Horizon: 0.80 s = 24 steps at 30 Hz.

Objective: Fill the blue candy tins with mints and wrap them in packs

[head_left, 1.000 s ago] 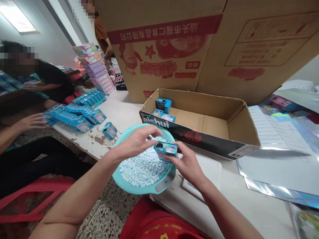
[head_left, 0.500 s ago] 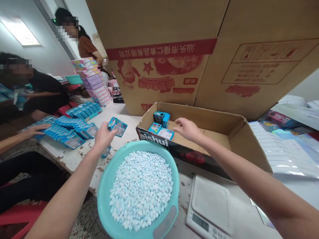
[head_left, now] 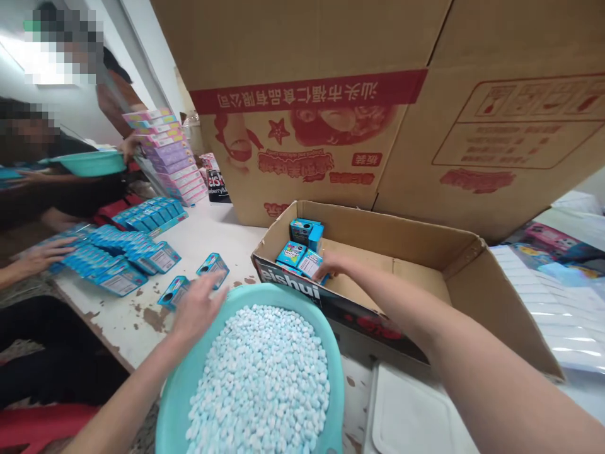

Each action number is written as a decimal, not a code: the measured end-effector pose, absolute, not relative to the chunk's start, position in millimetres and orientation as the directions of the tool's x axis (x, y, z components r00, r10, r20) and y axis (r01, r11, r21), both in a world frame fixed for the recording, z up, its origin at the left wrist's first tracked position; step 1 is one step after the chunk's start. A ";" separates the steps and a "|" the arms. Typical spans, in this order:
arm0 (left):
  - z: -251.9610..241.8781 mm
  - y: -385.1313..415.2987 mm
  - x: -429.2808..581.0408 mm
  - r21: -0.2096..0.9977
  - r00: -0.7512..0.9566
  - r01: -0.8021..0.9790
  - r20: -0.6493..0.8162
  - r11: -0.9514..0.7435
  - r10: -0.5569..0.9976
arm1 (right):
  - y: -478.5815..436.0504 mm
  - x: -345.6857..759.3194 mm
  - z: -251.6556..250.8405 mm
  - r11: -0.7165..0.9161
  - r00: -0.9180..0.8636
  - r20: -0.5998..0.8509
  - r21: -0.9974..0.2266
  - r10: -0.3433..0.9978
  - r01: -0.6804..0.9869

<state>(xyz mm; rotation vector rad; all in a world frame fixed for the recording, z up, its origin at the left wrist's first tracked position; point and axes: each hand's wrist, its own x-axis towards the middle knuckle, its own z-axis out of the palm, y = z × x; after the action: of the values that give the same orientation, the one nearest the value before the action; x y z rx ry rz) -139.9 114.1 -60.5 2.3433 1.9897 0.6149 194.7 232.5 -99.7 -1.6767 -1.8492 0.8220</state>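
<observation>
My left hand [head_left: 201, 306], slightly blurred, hangs over the left rim of a turquoise basin [head_left: 333, 353] with its fingers apart and nothing in them. Pale blue and white candies [head_left: 265, 378] fill the basin. Beside that hand, two small blue candy boxes lie on the table, one farther away [head_left: 215, 263] and one nearer [head_left: 172, 292]. Reaching into a low cardboard carton [head_left: 425, 268], my right hand [head_left: 332, 265] has its fingers curled at the end of a small blue box [head_left: 309, 263]. Its fingertips are partly hidden. More blue boxes [head_left: 302, 233] sit in the carton's left corner.
A large cardboard sheet [head_left: 302, 57] stands behind the carton. A white scale [head_left: 411, 410] lies in front. Rows of blue boxes [head_left: 118, 252] fill the table's left, where a co-worker's hand [head_left: 47, 255] rests. Stacked pink and purple boxes [head_left: 167, 157] stand behind; clear packs [head_left: 548, 302] lie right.
My left hand has let go of a blue box, now on the table, and come back toward the basin. My right hand has lowered onto the boxes in the carton. A second basin appears at a co-worker.
</observation>
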 end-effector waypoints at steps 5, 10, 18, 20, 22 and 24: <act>-87.6 30.3 -134.9 0.268 0.281 0.916 0.103 -0.298 0.954 | 217.7 221.7 -62.4 0.048 -0.111 -0.046 -0.698 0.993 0.714; -105.7 -13.2 -136.9 0.406 0.198 0.905 -0.129 -0.131 0.972 | 147.3 248.6 -8.3 0.199 -0.110 0.168 -0.890 0.980 0.411; -84.8 -21.3 -62.7 0.396 -0.007 0.905 -0.349 0.154 0.937 | 3.2 230.9 -22.2 -0.047 0.033 -0.050 -0.994 0.998 -0.096; -82.2 -19.8 -45.4 0.437 0.001 0.883 -0.364 0.170 0.931 | -11.7 214.7 -33.1 -0.125 0.028 -0.130 -0.981 0.991 -0.149; -82.3 -17.7 -31.2 0.498 0.029 0.853 -0.345 0.157 0.938 | -17.7 197.1 -40.3 -0.151 0.049 -0.165 -0.966 0.985 -0.210; -84.7 -14.8 -21.7 0.597 0.047 0.785 -0.324 0.166 0.945 | -18.8 181.7 -43.1 -0.144 0.058 -0.162 -0.961 0.985 -0.237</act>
<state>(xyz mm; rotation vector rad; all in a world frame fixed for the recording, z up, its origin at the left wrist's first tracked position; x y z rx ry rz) -21.7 -14.8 -84.7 1.6490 1.7666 0.3006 181.7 -18.8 -43.1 -1.1775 -0.9017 1.3644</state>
